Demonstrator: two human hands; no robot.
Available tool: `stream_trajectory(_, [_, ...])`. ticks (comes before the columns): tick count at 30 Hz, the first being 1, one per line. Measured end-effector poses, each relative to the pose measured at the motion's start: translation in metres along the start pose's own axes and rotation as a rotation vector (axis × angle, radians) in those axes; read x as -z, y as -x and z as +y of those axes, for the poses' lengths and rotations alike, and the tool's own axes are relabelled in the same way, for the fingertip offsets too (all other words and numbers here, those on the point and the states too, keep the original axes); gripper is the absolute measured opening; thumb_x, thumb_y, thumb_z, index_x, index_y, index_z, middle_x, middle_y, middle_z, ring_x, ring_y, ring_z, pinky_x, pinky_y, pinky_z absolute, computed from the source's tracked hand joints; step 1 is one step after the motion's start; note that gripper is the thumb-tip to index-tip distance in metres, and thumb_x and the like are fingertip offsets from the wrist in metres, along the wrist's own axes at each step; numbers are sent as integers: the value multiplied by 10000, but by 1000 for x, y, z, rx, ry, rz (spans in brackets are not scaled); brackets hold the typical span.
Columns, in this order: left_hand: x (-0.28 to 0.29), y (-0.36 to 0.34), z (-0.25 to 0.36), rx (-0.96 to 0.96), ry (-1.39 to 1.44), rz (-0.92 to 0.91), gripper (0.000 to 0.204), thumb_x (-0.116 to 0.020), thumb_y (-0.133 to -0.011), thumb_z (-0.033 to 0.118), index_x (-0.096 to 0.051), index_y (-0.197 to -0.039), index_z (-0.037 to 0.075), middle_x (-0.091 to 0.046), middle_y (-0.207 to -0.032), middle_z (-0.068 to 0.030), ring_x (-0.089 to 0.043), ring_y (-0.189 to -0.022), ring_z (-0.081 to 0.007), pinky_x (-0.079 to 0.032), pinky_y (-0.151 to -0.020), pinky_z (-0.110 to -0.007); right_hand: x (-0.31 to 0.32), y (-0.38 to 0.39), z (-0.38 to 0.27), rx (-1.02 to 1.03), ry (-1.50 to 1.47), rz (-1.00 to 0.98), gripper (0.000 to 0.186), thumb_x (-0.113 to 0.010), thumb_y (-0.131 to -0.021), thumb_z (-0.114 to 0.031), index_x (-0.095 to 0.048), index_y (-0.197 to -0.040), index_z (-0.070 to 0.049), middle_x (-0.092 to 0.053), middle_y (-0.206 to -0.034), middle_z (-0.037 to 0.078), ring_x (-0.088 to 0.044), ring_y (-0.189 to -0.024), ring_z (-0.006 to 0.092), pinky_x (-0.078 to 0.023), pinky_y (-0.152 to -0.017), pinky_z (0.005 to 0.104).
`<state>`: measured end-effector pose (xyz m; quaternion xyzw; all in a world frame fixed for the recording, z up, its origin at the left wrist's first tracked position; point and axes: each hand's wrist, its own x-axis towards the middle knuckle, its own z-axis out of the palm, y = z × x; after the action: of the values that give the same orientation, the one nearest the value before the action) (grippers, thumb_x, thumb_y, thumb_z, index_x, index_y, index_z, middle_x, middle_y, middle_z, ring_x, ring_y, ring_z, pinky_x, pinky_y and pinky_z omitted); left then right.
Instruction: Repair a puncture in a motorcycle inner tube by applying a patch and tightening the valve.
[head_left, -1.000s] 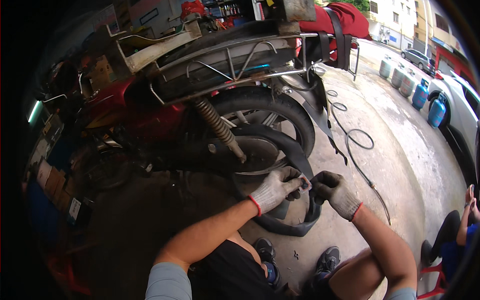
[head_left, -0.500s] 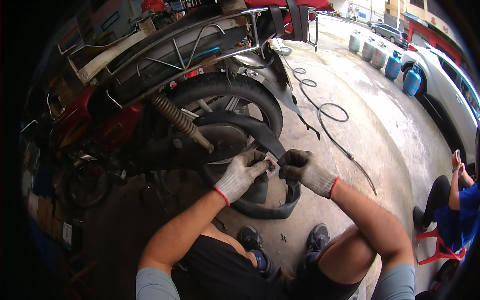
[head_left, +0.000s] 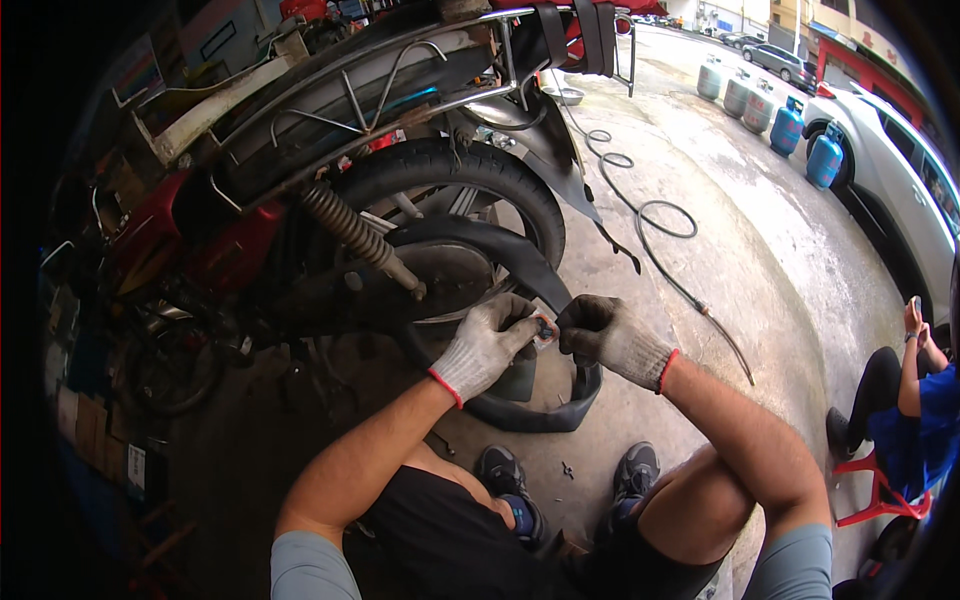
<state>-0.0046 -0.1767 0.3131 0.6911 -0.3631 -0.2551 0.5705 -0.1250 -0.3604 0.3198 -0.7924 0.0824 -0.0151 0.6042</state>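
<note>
The black inner tube [head_left: 520, 262] is hanging out in a loop from the rear wheel [head_left: 470, 180] of the motorcycle [head_left: 230, 230], w/ its low part lying on the concrete floor [head_left: 700, 300] just in front of the person's shoes [head_left: 500, 480]. Both gloved hands are meeting at the tube's right side. The left hand [head_left: 487, 345] is closing its fingers on a small piece at the tube, maybe a patch or the valve; too small to tell. The right hand [head_left: 610, 338] is gripping the tube itself, fingers curled around the rubber, touching the left hand's fingertips. Above them the shock spring [head_left: 350, 235] is slanting down toward the wheel hub. An air hose [head_left: 650, 215] is snaking over the floor to the right. Farther away, blue & grey gas cylinders [head_left: 790, 125] are standing near a white car [head_left: 900, 170]. At right edge another person in blue [head_left: 920, 420] is sitting on a red stool [head_left: 880, 490].
</note>
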Motion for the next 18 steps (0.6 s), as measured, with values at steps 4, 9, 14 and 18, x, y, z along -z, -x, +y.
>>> stream_trajectory(4, [0,0,1,24,17,-12,140,-611,-993,136,-625,-1042,6,-684,-865,-48,-624,-702,-77,-516,-654,-241,0,0,1,8,21,7,208,-663,-881,-177,-672,-1005,-10,-696,-836,51,-635,-695,119,-527,-636,275])
stream_trajectory(9, [4,1,3,47,78,-42,162,-610,-993,160,-625,-1046,8,-685,-884,-49,-627,-722,-83,-518,-668,-244,-2,2,-2,3,-54,-9,191,-660,-889,-157,-665,-1013,-11,-686,-844,41,-625,-722,107,-528,-664,271])
stream_trajectory(14, [6,2,5,73,143,-131,241,-598,-996,209,-616,-1108,-3,-677,-927,-49,-632,-755,-100,-521,-693,-252,-2,2,-2,8,-102,-33,179,-659,-897,-136,-664,-1029,-14,-682,-857,39,-622,-739,103,-530,-681,270])
stream_trajectory(18, [7,2,3,122,177,-155,266,-595,-995,213,-611,-1139,-10,-670,-940,-50,-634,-755,-110,-521,-689,-256,-3,0,3,35,-123,-43,178,-659,-905,-129,-659,-1042,-15,-680,-867,40,-620,-737,104,-531,-682,271])
